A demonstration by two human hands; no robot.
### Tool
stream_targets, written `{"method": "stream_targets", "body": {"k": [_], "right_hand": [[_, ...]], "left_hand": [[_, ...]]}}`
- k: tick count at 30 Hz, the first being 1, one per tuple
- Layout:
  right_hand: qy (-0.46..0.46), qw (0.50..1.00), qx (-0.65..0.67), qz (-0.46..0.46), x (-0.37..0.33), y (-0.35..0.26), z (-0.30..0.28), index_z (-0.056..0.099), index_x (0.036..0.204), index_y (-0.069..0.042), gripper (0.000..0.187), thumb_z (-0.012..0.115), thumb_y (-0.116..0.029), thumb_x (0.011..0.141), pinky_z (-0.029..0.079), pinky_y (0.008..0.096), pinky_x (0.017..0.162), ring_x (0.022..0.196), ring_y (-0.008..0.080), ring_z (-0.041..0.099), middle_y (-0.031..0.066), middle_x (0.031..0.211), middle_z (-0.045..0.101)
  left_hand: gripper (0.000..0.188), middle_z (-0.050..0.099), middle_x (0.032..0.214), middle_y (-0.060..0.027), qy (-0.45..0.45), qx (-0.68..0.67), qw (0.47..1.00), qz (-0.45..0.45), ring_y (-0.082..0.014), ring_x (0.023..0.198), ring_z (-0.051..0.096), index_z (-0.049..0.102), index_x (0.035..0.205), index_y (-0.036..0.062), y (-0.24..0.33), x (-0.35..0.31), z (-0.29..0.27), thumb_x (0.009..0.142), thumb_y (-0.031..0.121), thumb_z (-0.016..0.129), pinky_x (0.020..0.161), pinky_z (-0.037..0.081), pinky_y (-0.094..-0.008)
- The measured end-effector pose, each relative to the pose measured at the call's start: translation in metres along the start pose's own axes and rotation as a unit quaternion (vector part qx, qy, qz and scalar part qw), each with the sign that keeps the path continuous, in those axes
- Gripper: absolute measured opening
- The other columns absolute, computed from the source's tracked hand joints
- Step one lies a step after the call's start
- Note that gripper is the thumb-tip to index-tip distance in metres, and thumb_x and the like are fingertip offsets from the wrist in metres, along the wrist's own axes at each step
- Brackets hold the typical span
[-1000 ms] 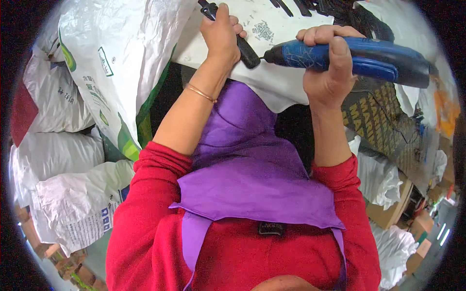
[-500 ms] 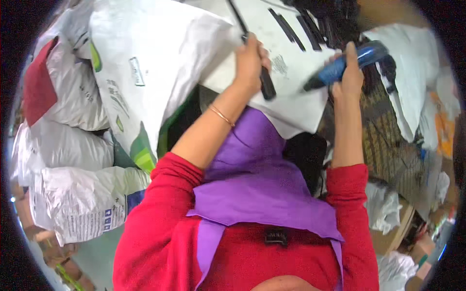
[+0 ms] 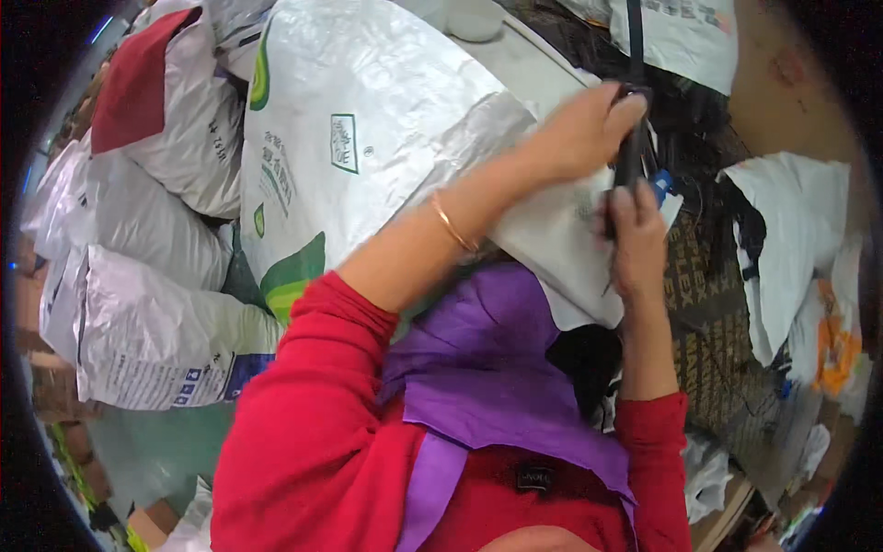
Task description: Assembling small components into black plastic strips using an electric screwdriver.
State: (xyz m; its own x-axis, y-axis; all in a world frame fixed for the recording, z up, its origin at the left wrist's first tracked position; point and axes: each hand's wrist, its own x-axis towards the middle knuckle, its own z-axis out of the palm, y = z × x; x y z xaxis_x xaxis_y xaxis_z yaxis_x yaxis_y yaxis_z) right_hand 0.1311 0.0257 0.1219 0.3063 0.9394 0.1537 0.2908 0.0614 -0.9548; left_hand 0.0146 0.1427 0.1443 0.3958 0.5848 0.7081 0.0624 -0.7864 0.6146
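Observation:
A long black rod with a thicker handle (image 3: 629,158) stands upright in the picture at the upper right. My left hand (image 3: 584,133) is closed round its middle, thumb and fingers pinching it. Below, my right hand (image 3: 636,241) has its fingers closed at the rod's lower end. Part of a blue tool (image 3: 660,185) shows just beyond the right fingers; whether that hand also holds it I cannot tell. A white sheet-like surface (image 3: 561,244) slants under both hands, above my purple apron (image 3: 497,368).
A large white woven sack (image 3: 368,120) with green print lies at the left. Several stuffed white bags (image 3: 152,322) are piled beyond it, one with a red patch (image 3: 143,83). Brown printed wrapping (image 3: 704,294) and a white bag (image 3: 800,248) lie to the right.
My left hand has moved right with the black rod. My right hand has come lower, its fingers now at the rod; the blue tool it held is mostly hidden. The view has shifted.

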Motion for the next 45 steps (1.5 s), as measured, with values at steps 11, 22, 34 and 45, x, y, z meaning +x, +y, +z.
{"method": "stream_targets", "body": {"k": [11, 22, 34, 45], "right_hand": [[-0.201, 0.931, -0.225, -0.207, 0.088, -0.097, 0.043, 0.062, 0.11, -0.009, 0.039, 0.059, -0.032, 0.079, 0.036, 0.0225, 0.047, 0.053, 0.0069, 0.044, 0.0005, 0.065, 0.054], [-0.364, 0.886, -0.106, -0.268, 0.102, -0.118, 0.194, 0.065, 0.095, -0.007, 0.028, 0.051, -0.027, 0.081, 0.046, 0.0362, 0.081, 0.088, 0.0294, 0.06, 0.014, 0.093, 0.065], [-0.087, 0.811, -0.575, 0.066, 0.172, 0.088, -0.012, 0.064, 0.091, 0.002, 0.045, 0.066, -0.038, 0.07, 0.049, 0.0396, 0.078, 0.092, 0.0329, 0.061, 0.0202, 0.095, 0.063], [-0.113, 0.849, -0.517, 0.013, 0.17, 0.08, -0.025, 0.062, 0.092, 0.006, 0.03, 0.05, -0.014, 0.073, 0.048, 0.0414, 0.081, 0.092, 0.0399, 0.059, 0.0245, 0.1, 0.06]], "left_hand": [[0.031, 0.047, 0.056, -0.0163, -0.093, 0.466, 0.875, 0.094, -0.0323, 0.057, 0.053, 0.045, 0.059, 0.004, -0.075, -0.005, -0.223, 0.085, 0.02, 0.044, 0.055, 0.041, -0.0404], [0.014, 0.058, 0.072, -0.0166, -0.083, 0.412, 0.871, 0.255, -0.0342, 0.067, 0.057, 0.056, 0.073, -0.0032, -0.012, -0.011, -0.28, 0.081, 0.007, 0.051, 0.064, 0.045, -0.0374], [0.013, 0.062, 0.088, -0.0095, 0.03, 0.504, 0.852, 0.139, -0.0256, 0.085, 0.057, 0.061, 0.087, 0.0028, -0.01, 0.015, -0.213, 0.083, 0.015, 0.058, 0.074, 0.042, -0.0328], [0.02, 0.055, 0.088, -0.0111, -0.064, 0.083, 0.993, -0.055, -0.0298, 0.091, 0.051, 0.057, 0.086, 0.0068, -0.002, -0.055, 0.037, 0.073, 0.02, 0.065, 0.082, 0.036, -0.0419]]}}
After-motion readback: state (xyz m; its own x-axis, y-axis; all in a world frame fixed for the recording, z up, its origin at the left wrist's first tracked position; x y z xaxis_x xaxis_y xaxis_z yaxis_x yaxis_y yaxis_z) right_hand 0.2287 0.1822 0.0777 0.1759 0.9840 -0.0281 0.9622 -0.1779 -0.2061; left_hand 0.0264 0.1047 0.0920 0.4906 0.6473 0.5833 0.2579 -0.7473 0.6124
